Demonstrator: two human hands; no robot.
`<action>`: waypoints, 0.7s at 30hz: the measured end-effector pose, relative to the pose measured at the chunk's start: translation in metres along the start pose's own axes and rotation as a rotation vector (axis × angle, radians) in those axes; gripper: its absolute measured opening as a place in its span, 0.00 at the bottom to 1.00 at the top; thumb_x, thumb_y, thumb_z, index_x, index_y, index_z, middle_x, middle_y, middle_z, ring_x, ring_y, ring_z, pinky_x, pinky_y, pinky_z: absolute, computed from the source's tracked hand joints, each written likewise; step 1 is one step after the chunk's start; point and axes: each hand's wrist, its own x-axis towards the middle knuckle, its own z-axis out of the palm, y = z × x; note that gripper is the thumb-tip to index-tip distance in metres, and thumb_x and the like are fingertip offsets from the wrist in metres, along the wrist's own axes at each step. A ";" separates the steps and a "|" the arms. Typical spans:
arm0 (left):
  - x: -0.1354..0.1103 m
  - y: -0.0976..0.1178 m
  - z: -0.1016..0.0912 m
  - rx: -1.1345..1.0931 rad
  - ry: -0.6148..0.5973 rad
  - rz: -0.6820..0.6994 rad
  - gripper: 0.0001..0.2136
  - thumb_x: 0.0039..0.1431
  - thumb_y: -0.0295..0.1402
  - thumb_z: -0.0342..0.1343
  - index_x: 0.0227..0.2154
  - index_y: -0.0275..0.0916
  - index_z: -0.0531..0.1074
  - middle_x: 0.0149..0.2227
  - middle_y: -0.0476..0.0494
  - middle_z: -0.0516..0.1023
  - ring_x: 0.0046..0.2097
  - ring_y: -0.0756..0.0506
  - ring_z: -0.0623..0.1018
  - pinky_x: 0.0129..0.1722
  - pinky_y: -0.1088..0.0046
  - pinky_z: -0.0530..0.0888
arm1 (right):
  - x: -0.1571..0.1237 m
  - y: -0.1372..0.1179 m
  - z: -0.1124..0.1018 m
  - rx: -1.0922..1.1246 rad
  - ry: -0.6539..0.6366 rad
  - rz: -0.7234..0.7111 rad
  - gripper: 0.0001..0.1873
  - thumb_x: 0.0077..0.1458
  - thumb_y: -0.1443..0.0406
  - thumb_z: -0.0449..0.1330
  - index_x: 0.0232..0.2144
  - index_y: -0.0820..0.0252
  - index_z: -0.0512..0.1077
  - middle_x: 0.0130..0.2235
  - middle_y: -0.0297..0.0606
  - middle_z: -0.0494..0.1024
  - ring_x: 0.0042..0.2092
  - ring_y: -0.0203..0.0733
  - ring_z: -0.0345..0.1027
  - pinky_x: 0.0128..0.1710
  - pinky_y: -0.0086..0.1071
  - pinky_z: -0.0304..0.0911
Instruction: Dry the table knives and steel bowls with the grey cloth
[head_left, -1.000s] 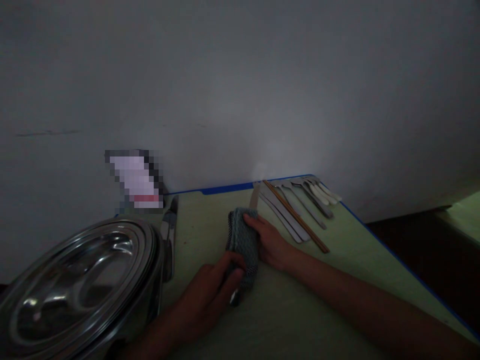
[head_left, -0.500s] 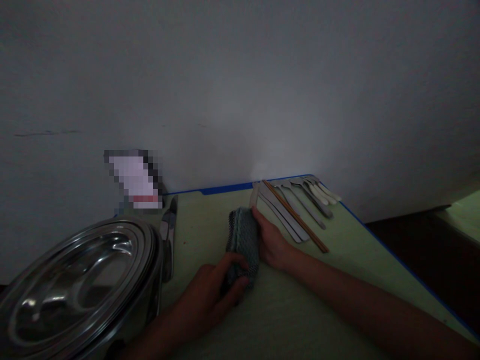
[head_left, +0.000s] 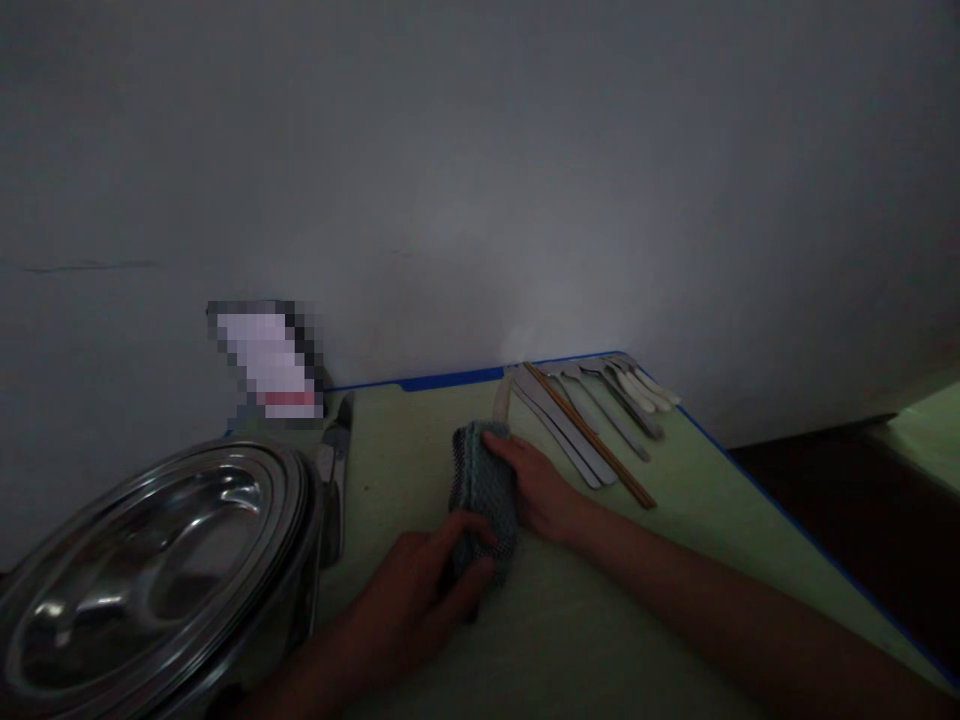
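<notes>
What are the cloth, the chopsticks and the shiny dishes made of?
The cloth looks like soft, matte woven or knitted fabric, because its surface is textured and folded; I can't tell which fibre.
The chopsticks are probably wood or bamboo, judging by their warm brown colour.
The dishes look like polished metal, perhaps stainless steel: they're silvery with bright reflections.

Dishes (head_left: 150,570): on the table (head_left: 405,450), at left.
Cloth (head_left: 487,480): between left hand (head_left: 424,580) and right hand (head_left: 547,490).
Chopsticks (head_left: 592,437): right of cloth.
Wall (head_left: 450,150): behind the table.
</notes>
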 end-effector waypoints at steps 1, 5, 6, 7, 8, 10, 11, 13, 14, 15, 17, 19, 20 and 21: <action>0.000 0.000 0.000 0.004 0.004 0.005 0.10 0.64 0.39 0.42 0.42 0.44 0.63 0.27 0.52 0.75 0.31 0.48 0.75 0.34 0.73 0.69 | 0.000 0.000 0.000 0.000 -0.001 -0.001 0.17 0.38 0.57 0.67 0.28 0.62 0.71 0.24 0.31 0.73 0.26 0.34 0.65 0.27 0.29 0.60; -0.002 0.001 0.001 0.041 0.005 -0.001 0.09 0.63 0.39 0.44 0.43 0.44 0.63 0.27 0.52 0.74 0.30 0.48 0.74 0.32 0.73 0.69 | -0.001 -0.001 0.001 -0.006 -0.002 0.001 0.15 0.39 0.58 0.67 0.27 0.62 0.71 0.23 0.30 0.72 0.25 0.33 0.64 0.25 0.28 0.59; -0.002 0.001 0.002 0.069 0.015 -0.004 0.09 0.61 0.38 0.46 0.43 0.44 0.63 0.26 0.53 0.73 0.29 0.48 0.74 0.30 0.74 0.68 | -0.001 -0.001 0.001 -0.009 0.001 0.007 0.15 0.40 0.57 0.66 0.27 0.61 0.71 0.23 0.30 0.72 0.25 0.33 0.64 0.25 0.28 0.59; -0.002 0.000 0.002 0.096 0.024 -0.004 0.10 0.60 0.38 0.48 0.43 0.44 0.63 0.25 0.53 0.73 0.28 0.48 0.73 0.29 0.74 0.67 | 0.000 -0.001 0.001 -0.011 0.004 0.014 0.15 0.41 0.57 0.66 0.28 0.61 0.71 0.23 0.30 0.72 0.25 0.34 0.64 0.26 0.29 0.60; -0.002 0.000 0.003 0.114 0.031 -0.003 0.11 0.58 0.37 0.50 0.43 0.43 0.63 0.25 0.54 0.72 0.26 0.49 0.72 0.27 0.75 0.67 | 0.000 -0.001 0.000 -0.012 0.007 0.017 0.16 0.41 0.56 0.65 0.28 0.61 0.71 0.23 0.31 0.73 0.25 0.34 0.65 0.26 0.30 0.61; 0.000 -0.001 0.004 0.116 0.036 0.001 0.12 0.55 0.35 0.52 0.43 0.43 0.63 0.24 0.54 0.71 0.25 0.50 0.72 0.25 0.77 0.66 | 0.001 0.000 -0.001 -0.012 0.006 0.015 0.17 0.42 0.54 0.65 0.30 0.61 0.71 0.24 0.31 0.74 0.26 0.35 0.66 0.28 0.31 0.62; 0.000 -0.002 0.005 0.106 0.031 0.004 0.12 0.55 0.34 0.52 0.43 0.43 0.63 0.24 0.55 0.72 0.25 0.50 0.72 0.25 0.77 0.66 | 0.001 0.001 -0.001 -0.011 0.004 0.009 0.18 0.42 0.53 0.65 0.30 0.61 0.71 0.24 0.31 0.74 0.26 0.36 0.66 0.28 0.31 0.63; 0.001 -0.002 0.004 0.102 0.023 0.014 0.11 0.55 0.32 0.51 0.41 0.42 0.64 0.24 0.54 0.72 0.24 0.50 0.72 0.24 0.78 0.65 | 0.002 0.003 -0.003 -0.007 0.005 -0.002 0.19 0.43 0.52 0.64 0.31 0.61 0.70 0.24 0.31 0.73 0.26 0.36 0.66 0.28 0.32 0.63; 0.001 -0.001 0.004 0.117 0.016 0.029 0.10 0.54 0.31 0.50 0.40 0.42 0.65 0.24 0.54 0.72 0.24 0.50 0.72 0.24 0.79 0.65 | 0.002 0.004 -0.003 -0.004 0.005 -0.003 0.19 0.43 0.51 0.64 0.31 0.61 0.71 0.24 0.31 0.73 0.26 0.36 0.66 0.28 0.32 0.63; 0.000 -0.001 0.003 0.148 0.010 0.056 0.09 0.54 0.30 0.50 0.39 0.42 0.65 0.24 0.53 0.72 0.24 0.50 0.72 0.24 0.78 0.65 | 0.002 0.005 -0.004 0.002 0.002 -0.007 0.20 0.44 0.51 0.63 0.31 0.60 0.71 0.25 0.31 0.74 0.27 0.37 0.67 0.30 0.32 0.63; -0.002 0.001 0.001 0.250 0.004 0.125 0.08 0.51 0.27 0.50 0.35 0.42 0.67 0.26 0.51 0.73 0.26 0.50 0.73 0.26 0.77 0.66 | 0.002 0.006 -0.004 0.030 0.002 -0.015 0.19 0.46 0.50 0.62 0.31 0.60 0.71 0.26 0.33 0.75 0.30 0.38 0.69 0.33 0.33 0.64; -0.005 0.002 0.000 0.351 -0.018 0.197 0.09 0.48 0.26 0.50 0.34 0.41 0.68 0.27 0.50 0.74 0.29 0.48 0.74 0.29 0.75 0.67 | 0.003 0.003 -0.003 0.082 0.031 -0.011 0.17 0.49 0.52 0.60 0.32 0.60 0.71 0.28 0.35 0.76 0.34 0.40 0.71 0.37 0.35 0.65; -0.006 0.003 -0.001 0.384 -0.038 0.229 0.10 0.47 0.26 0.51 0.34 0.42 0.68 0.28 0.50 0.75 0.30 0.48 0.74 0.31 0.74 0.68 | 0.004 0.001 -0.003 0.111 0.061 -0.004 0.16 0.52 0.52 0.58 0.32 0.59 0.71 0.29 0.35 0.76 0.35 0.41 0.71 0.38 0.35 0.65; -0.008 0.004 -0.001 0.404 -0.058 0.256 0.11 0.47 0.25 0.51 0.35 0.42 0.68 0.27 0.50 0.75 0.30 0.47 0.74 0.32 0.73 0.68 | 0.006 -0.002 -0.004 0.137 0.100 -0.001 0.15 0.54 0.53 0.56 0.32 0.59 0.71 0.29 0.36 0.77 0.35 0.41 0.72 0.38 0.35 0.66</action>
